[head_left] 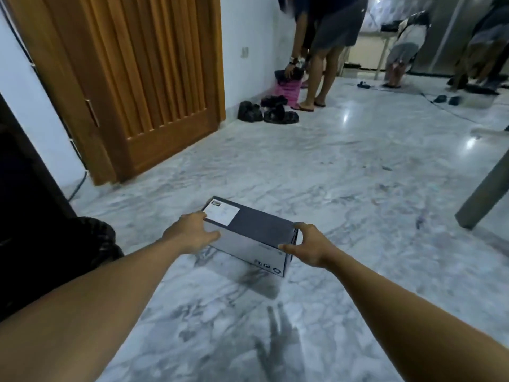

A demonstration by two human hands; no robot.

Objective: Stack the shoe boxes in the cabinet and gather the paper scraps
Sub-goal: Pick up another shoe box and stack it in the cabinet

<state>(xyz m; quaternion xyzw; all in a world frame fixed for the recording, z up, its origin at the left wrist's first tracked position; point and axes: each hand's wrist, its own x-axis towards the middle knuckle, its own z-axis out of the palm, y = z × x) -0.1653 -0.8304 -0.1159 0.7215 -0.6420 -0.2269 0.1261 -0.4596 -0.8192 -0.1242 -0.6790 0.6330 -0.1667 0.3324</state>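
A dark grey shoe box [256,227] with a white label on its top lies on its side on the marble floor, in the middle of the view. My left hand [190,232] grips its left end, thumb on the pale front face. My right hand [308,244] grips its right end, fingers over the top corner. Whether the box touches the floor or hangs just above it I cannot tell. A dark cabinet [24,188] stands at the left edge. No paper scraps show.
A wooden slatted door [143,78] stands behind on the left. Dark shoes [267,110] lie by the wall. People stand and bend over at the back. A grey table leg [484,191] slants in at the right. Cables run over the far floor.
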